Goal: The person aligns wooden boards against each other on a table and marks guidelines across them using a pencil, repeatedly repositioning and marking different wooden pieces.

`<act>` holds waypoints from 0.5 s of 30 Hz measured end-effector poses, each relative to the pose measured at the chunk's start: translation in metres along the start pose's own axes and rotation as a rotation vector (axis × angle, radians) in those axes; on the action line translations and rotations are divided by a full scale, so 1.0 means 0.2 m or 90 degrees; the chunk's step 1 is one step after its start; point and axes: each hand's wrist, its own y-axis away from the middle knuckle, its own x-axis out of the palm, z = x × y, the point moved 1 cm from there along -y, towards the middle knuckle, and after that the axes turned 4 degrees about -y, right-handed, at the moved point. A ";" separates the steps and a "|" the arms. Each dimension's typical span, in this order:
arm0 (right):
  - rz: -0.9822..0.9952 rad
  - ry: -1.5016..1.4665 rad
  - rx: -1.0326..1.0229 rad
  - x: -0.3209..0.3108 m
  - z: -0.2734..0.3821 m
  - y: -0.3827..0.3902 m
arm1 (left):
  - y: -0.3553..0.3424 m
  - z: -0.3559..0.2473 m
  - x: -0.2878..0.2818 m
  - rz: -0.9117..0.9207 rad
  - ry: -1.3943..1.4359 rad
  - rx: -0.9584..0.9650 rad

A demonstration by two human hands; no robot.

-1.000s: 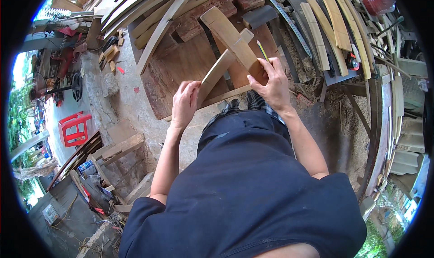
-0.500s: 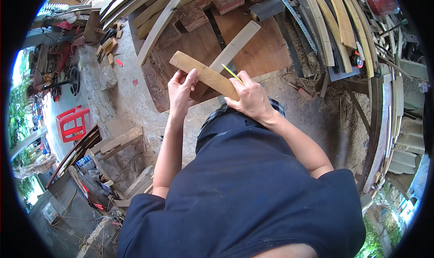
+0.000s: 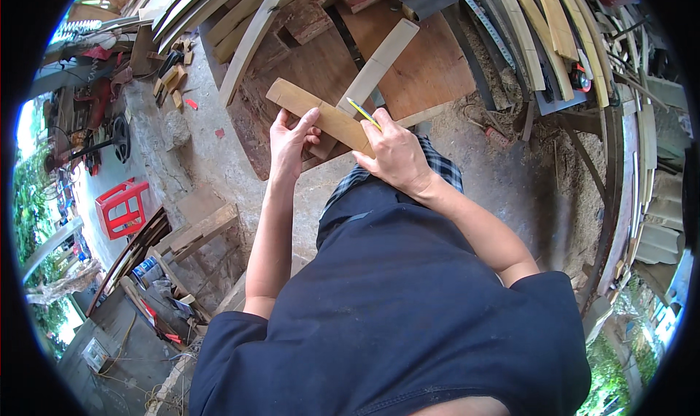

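Observation:
A short, flat piece of brown wood (image 3: pixel 310 110) lies slantwise in front of me, with a thin line across it. My left hand (image 3: pixel 289 145) grips it toward its left end, thumb on top and fingers curled beneath. Between the fingers of my right hand (image 3: pixel 399 158) is a yellow pencil (image 3: pixel 360 111), its tip pointing up and left. That hand also rests against the near right end of the wood. A paler wooden strip (image 3: pixel 380 60) crosses behind the held piece and leans away over the low workbench (image 3: pixel 437 59).
Long curved wooden strips (image 3: pixel 251 44) lie at the bench's left, and more strips (image 3: pixel 558 22) stack at the right beside a measuring tape (image 3: pixel 483 21). A red plastic stool (image 3: pixel 122 208) stands at left. Small wood blocks (image 3: pixel 173 77) lie on the floor.
The wood in my left hand has shifted slightly left. My right hand with the pencil has moved a little left, and the pencil now tilts more over the wood's edge.

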 end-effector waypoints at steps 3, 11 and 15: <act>0.006 0.010 0.012 -0.02 0.01 -0.02 | -0.02 -0.01 0.01 0.010 -0.001 0.016; 0.000 0.025 -0.020 -0.03 0.01 -0.02 | -0.02 0.02 -0.01 0.004 -0.009 0.015; 0.014 0.019 -0.019 -0.05 0.01 -0.03 | -0.04 0.03 -0.01 0.007 -0.011 0.004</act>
